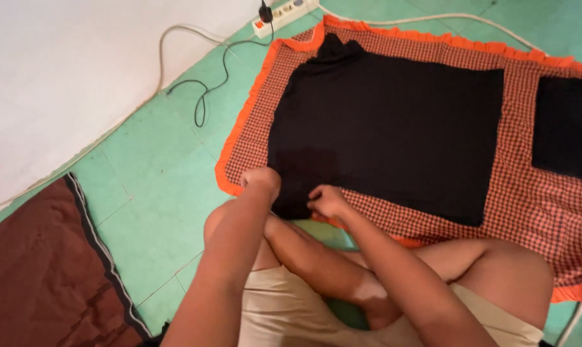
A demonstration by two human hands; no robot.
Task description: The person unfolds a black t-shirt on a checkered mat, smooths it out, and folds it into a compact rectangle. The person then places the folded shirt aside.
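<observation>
Where the green floor (156, 173) meets the white wall (60, 71) at far left, a brown cloth (40, 276) with a dark striped edge lies flat. Next, a white cable (175, 35) and a thin black cord (207, 96) run across the tiles to a white power strip (284, 14) at the top. Then comes a red checked mat (529, 199) with an orange frill, spread on the floor. On it lies a black top (394, 128), laid flat, collar toward the power strip, its near left corner at the mat's edge.

Left hand (262, 180): fingers curled shut, pressed on that corner of the top; whether it pinches fabric cannot be told. Right hand (327, 200): just beside it, fingers bent, the grip nipping the top's near hem.

Below the hands, the person sits cross-legged in beige shorts (284, 308), knees bare, one knee resting on the mat.

Far right on the mat: a second black folded piece (567, 128), apart from the top.
</observation>
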